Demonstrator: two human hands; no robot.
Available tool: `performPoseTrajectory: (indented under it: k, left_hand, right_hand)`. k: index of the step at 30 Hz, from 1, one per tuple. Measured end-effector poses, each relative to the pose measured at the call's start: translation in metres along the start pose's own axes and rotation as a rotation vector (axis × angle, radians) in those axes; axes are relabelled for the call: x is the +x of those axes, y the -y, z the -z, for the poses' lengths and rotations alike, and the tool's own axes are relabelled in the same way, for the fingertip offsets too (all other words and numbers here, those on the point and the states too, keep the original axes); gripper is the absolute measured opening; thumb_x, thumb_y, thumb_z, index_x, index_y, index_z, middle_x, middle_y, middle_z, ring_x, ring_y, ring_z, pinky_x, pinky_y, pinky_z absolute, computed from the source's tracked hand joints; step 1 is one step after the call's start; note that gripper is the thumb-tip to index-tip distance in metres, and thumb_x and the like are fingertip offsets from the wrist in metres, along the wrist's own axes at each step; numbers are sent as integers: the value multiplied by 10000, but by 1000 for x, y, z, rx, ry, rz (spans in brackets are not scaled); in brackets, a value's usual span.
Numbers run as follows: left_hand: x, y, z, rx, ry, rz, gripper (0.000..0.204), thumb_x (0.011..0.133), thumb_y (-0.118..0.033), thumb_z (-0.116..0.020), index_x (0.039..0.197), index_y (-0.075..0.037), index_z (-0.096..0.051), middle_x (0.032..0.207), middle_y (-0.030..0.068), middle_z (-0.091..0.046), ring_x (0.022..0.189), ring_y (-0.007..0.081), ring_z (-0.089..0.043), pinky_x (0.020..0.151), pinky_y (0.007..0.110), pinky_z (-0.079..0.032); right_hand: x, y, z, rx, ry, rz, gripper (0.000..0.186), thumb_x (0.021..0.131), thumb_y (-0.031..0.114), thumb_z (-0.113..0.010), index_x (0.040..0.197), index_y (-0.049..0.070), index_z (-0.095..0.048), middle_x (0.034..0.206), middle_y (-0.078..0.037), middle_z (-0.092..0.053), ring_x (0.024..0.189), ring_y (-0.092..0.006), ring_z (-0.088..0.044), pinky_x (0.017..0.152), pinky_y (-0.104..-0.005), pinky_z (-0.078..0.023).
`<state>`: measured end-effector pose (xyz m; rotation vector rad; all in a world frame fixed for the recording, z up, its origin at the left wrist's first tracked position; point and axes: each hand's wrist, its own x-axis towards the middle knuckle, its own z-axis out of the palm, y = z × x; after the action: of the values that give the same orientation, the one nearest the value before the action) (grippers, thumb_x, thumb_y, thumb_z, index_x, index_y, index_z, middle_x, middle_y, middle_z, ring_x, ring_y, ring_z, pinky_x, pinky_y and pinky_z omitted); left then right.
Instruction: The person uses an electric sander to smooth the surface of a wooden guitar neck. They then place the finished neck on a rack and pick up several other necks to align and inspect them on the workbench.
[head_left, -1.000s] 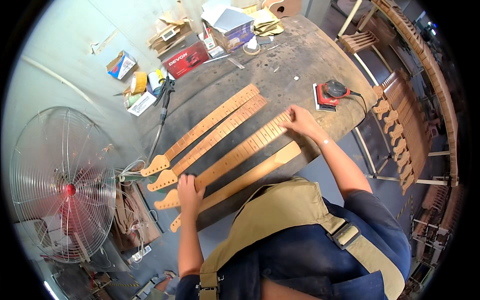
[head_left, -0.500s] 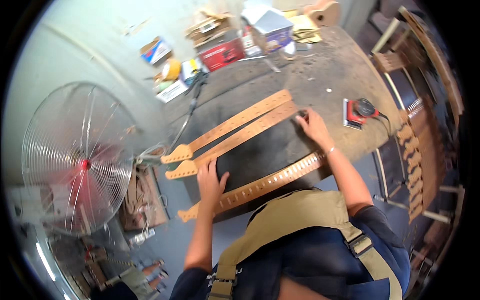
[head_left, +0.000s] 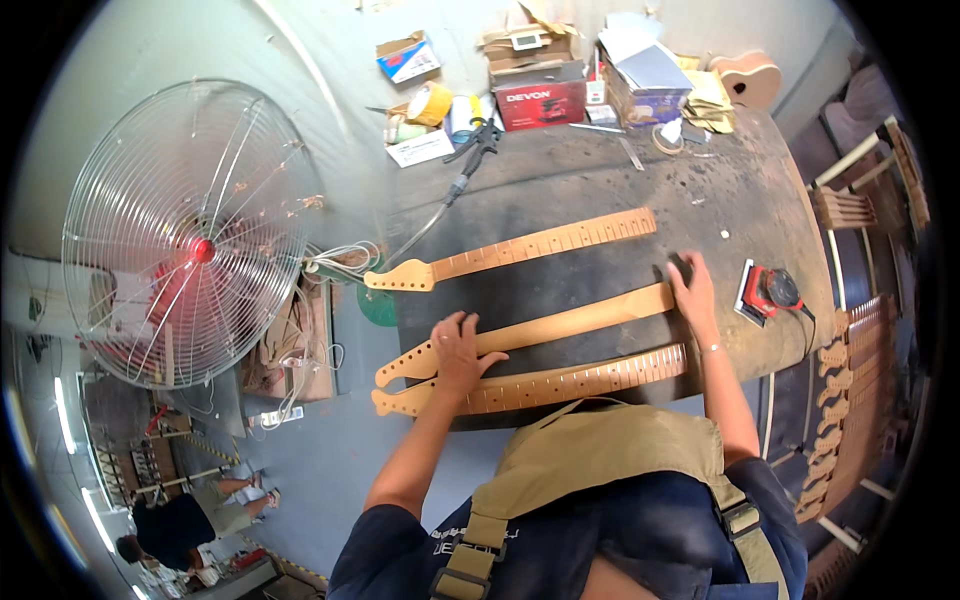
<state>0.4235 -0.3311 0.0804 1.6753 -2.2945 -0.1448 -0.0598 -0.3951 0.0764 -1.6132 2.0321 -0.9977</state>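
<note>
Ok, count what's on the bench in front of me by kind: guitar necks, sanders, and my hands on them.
Guitar necks: 3, far, middle, near
Sanders: 1, red and black
Hands: 2, left and right, both on the middle neck
Total: 6
</note>
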Motion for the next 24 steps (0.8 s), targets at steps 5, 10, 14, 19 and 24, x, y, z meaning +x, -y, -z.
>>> performPoseTrajectory:
  k: [5,10,14,19,24]
  left_hand:
    - [62,9,13,-19,-26,1,1028,769,-465,-899,1588,-57,-432,1595,218,-440,1498,392,-394,1214,590,-279]
    - [123,38,-10,163,109,-25,851,835,-297,-876,1546,-77,-466,1485,177,-550,1450,379,-468,1226,589,-306]
    - [133,56,7,125,156,-190,455,817,-182,-851,1163,-56,-583,1107,155,-580,1076,381,-600,914,522,-467]
    - [81,15,70,-54,298,-224,342,811,-94,-743,1103,-54,-570,1077,191,-561,1036,421,-574,847,520,-476]
    - [37,4,56,24,464,-185,515,765,-179,-873,1172,-66,-579,1105,170,-563,1075,396,-584,877,499,-485]
  right_hand:
    - [68,64,-29,-357,184,421,881,749,39,-860,1542,106,-481,1576,-161,-523,1520,-435,-394,1241,-506,-364]
    - [119,48,-54,-590,497,415,598,808,105,-824,1365,103,-607,1340,-112,-619,1305,-367,-572,1101,-474,-475]
    - [96,51,-24,-524,498,613,526,789,214,-849,1252,84,-636,1199,-130,-647,1174,-354,-625,986,-473,-523]
    - [28,55,41,-354,607,524,495,750,204,-838,1190,60,-662,1105,-139,-685,1086,-354,-671,956,-464,-528]
    - [-10,39,30,-407,554,532,458,767,151,-795,1188,74,-633,1092,-122,-684,1085,-327,-668,984,-460,-509]
